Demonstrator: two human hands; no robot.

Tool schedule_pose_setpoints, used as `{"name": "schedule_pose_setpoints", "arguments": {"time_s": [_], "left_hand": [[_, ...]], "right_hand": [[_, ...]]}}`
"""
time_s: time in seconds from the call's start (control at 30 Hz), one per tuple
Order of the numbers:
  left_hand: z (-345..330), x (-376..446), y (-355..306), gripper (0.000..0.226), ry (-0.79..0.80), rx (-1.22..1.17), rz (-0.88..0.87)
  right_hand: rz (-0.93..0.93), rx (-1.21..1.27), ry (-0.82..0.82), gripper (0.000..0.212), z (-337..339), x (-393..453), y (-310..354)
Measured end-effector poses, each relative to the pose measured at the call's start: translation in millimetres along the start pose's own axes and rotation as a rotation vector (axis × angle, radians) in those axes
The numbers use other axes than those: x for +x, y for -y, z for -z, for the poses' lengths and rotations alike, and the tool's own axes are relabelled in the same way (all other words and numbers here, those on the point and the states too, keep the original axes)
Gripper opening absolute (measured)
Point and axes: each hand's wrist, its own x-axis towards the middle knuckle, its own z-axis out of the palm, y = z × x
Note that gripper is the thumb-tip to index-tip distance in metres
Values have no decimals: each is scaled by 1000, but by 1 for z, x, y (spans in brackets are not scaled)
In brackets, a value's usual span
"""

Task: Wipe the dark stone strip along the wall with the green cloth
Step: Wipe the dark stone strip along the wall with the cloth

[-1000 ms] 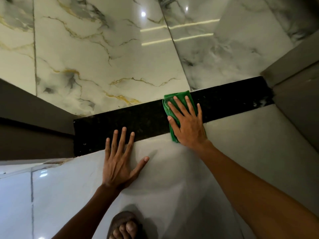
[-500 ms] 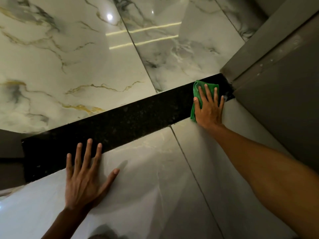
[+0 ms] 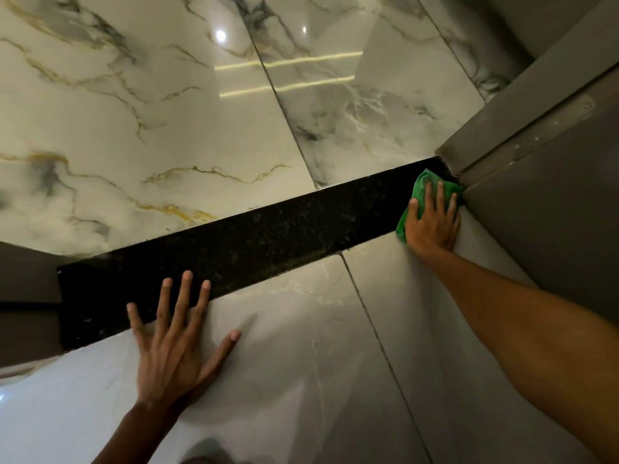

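Fingers (image 3: 439,195) of right hand (image 3: 432,222): slightly spread, pressed flat on green cloth (image 3: 420,187), not curled around it. Cloth: on the far right end of dark stone strip (image 3: 254,242), touching the grey door frame (image 3: 522,128). Left hand (image 3: 174,346): empty, fingers splayed wide, palm on pale tile (image 3: 301,346) below the strip, fingertips overlapping its lower edge near its left end.

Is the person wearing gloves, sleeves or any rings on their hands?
No. The left hand and the right hand are both bare, with no gloves, rings or watch showing. Both forearms are uncovered too, with no sleeves in view. The fingers are long and slim, with short nails.
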Motion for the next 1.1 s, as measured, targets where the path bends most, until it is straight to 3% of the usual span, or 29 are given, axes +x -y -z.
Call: {"name": "schedule_pose_setpoints", "arguments": {"time_s": [0.3, 0.77, 1.1], "left_hand": [[6, -1, 0, 100, 6, -28, -14], [14, -31, 40, 100, -25, -100, 76], [24, -61, 74, 100, -4, -104, 162]], "right_hand": [[48, -12, 35, 75, -7, -39, 34], [494, -30, 20, 67, -35, -134, 125], [733, -16, 122, 66, -49, -209, 193]]}}
